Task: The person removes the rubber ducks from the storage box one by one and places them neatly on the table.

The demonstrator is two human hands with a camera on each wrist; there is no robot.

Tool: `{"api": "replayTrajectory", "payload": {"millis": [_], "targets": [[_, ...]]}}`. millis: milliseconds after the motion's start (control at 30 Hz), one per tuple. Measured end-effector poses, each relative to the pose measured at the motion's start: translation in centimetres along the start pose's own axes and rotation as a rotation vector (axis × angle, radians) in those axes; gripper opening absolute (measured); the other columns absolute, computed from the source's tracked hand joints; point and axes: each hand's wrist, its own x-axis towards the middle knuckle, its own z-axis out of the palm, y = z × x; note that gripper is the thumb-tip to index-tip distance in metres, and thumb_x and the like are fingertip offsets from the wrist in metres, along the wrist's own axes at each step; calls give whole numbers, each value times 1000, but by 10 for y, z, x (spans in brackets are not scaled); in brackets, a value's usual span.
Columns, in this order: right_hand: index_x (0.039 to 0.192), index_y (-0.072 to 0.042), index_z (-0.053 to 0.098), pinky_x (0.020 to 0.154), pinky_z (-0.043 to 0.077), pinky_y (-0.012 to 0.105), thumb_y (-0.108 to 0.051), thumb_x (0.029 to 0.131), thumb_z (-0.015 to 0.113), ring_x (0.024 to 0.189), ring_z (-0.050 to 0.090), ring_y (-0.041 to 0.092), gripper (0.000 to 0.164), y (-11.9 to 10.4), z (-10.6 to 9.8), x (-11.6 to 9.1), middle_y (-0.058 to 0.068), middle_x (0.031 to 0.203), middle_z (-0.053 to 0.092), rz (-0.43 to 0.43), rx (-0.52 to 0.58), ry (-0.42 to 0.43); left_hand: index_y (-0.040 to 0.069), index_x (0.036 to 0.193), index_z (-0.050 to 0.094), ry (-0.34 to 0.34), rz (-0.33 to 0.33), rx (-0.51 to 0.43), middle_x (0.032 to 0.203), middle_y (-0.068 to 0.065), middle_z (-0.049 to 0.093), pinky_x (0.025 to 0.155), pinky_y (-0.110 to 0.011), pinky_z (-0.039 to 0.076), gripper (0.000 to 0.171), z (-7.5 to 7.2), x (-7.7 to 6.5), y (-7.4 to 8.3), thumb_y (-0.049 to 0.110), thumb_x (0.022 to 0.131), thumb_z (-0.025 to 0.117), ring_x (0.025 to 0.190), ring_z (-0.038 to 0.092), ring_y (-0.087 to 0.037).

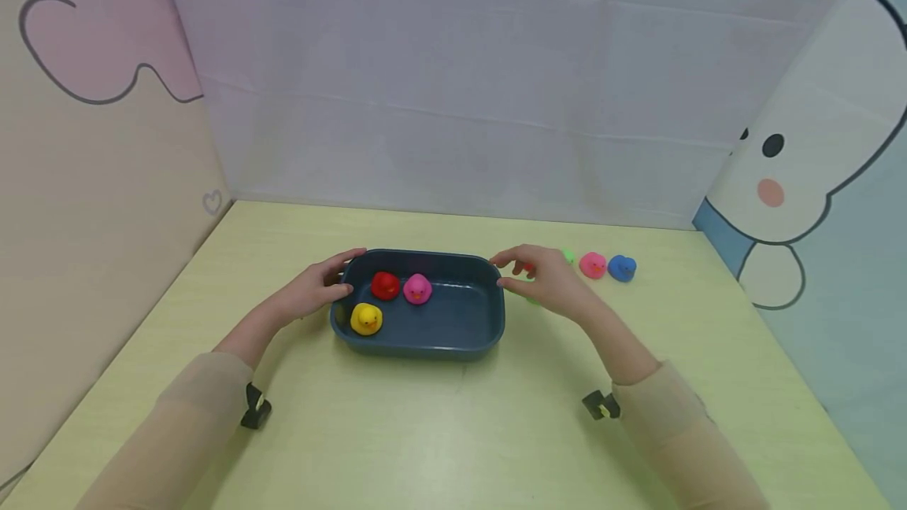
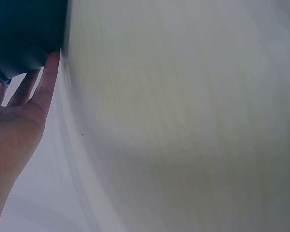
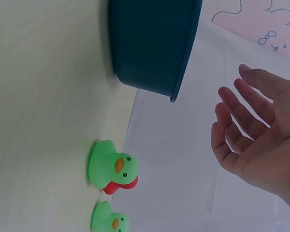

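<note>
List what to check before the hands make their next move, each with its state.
1. Left hand touching the tray: ok, fingers against its left end.
2. Right hand touching the tray: not ok, the right wrist view shows a gap.
3. Right hand empty: ok.
4. Tray resting on the table: ok, apparently.
5. Tray's right end bare: ok; red duck, pink duck and yellow duck sit farther left.
6. Full count of ducks outside: cannot tell; right hand partly blocks the head view.

The head view faced forward and down over the table [image 1: 425,431]; both wrist views, nearer and rolled sideways, shared its tray [image 1: 453,321]
</note>
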Motion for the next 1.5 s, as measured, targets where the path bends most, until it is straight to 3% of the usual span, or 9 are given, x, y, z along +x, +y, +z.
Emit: {"api": "replayTrajectory", "payload": {"millis": [233,467,867,1167,1500], "targets": [[113,-10,67,75,52,41,-18,83,73,87,61,26,32,-6,11,8,3,104,70,-31,14,10,25,149,28,5,-4,16,149,-20,34,104,-54,36,61,0,1,-1,14,95,54,134,36,-41],[114,-10,67,68,50,30,-18,82,74,82,58,16,34,-9,26,18,5,104,70,-37,39,31,22,149,28,2,-1,11,149,-21,33,104,-54,35,61,0,1,3,11,95,53,133,36,-41],[116,-12,67,82,51,34,-20,83,72,90,61,19,35,-20,50,33,2,108,69,-27,17,-11,23,149,27,0,-5,13,149,-22,32,104,-54,36,61,-2,1,1,12,96,53,132,37,-41],[114,-8,67,82,50,32,-18,83,72,89,60,19,33,-19,70,46,5,109,69,-67,50,-35,22,149,27,-3,0,-3,148,-20,34,104,-53,37,61,-1,1,2,11,95,54,133,36,-41],[113,-9,68,76,50,27,-15,83,72,85,59,19,31,-17,86,58,4,107,69,-43,5,-75,23,149,28,2,-16,10,147,-22,35,103,-53,37,61,0,1,3,11,95,54,131,39,-40]]}}
